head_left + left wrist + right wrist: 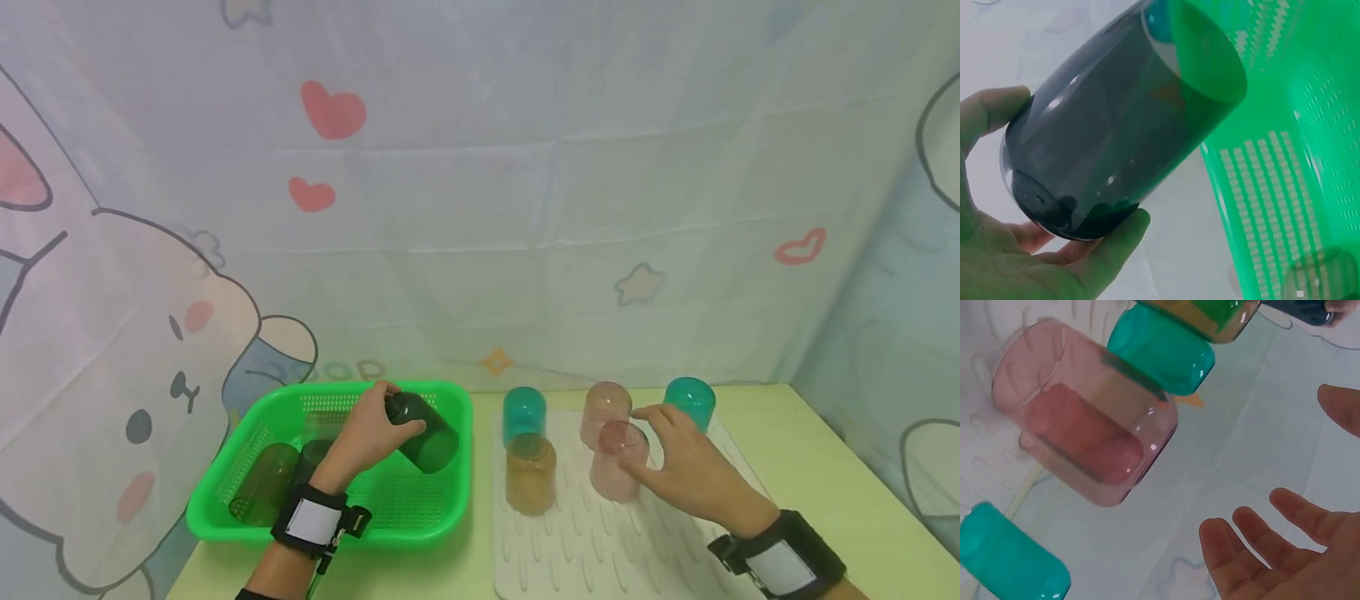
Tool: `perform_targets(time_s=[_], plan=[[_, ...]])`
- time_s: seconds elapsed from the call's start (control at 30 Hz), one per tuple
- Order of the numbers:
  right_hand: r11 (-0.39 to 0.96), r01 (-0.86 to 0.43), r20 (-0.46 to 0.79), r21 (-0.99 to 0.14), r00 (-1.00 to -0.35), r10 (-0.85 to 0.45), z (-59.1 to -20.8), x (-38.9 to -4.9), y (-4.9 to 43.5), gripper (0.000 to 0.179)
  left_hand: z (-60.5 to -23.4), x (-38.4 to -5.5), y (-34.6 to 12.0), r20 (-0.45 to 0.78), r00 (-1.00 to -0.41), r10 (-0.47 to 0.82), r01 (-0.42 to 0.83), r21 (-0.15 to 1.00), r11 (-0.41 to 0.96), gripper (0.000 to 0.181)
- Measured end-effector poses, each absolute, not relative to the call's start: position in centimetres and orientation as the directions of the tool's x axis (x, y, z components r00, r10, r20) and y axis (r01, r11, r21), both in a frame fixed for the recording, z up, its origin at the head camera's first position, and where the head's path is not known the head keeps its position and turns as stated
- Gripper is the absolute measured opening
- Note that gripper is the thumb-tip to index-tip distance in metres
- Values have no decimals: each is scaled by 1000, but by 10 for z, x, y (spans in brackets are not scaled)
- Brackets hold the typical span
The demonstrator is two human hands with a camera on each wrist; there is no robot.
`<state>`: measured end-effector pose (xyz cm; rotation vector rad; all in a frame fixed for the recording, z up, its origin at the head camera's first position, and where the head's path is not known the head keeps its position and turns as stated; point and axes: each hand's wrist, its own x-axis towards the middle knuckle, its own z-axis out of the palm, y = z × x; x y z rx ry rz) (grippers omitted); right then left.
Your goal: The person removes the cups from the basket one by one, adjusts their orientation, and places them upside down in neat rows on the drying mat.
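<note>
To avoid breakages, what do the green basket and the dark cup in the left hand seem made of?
The green basket looks like molded plastic, slightly shiny, given its perforated walls. The dark cup is smooth, glossy, with highlights; the green basket shows through: glass or plastic, hard to tell.

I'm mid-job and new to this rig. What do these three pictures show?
No machine here: a person works barehanded. The wide picture comes from a camera on the head; the two close ones come from a camera on each wrist. On the table stands a green basket with a brown cup and at least one more inside; beside it, a white mat bears two teal cups, two pink cups and an amber cup, all upside down. The left hand grips a dark cup, tilted over the basket. The right hand is open beside the pink cups, holding nothing.
</note>
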<state>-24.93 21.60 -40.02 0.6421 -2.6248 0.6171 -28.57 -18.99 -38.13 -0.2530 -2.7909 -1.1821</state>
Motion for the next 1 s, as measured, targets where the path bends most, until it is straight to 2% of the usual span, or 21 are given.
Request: perform_targets(time_s=[0.3, 0.53, 0.63, 1.0], plan=[[728, -613, 507, -307, -753, -420, -399, -247, 192, 46, -386, -268, -168, 218, -972, 90, 231, 806, 545, 62], [689, -644, 466, -334, -748, -473, -393, -246, 166, 60, -390, -258, -145, 222, -970, 98, 242, 862, 445, 61], [687, -657, 465, -312, -735, -492, -392, -248, 156, 65, -391, -257, -135, 206, -972, 109, 233, 893, 386, 59], [609, -738, 533, -291, -654, -537, -388, -263, 122, 73, -399, -261, -116, 123, -983, 140, 137, 986, 95, 56]])
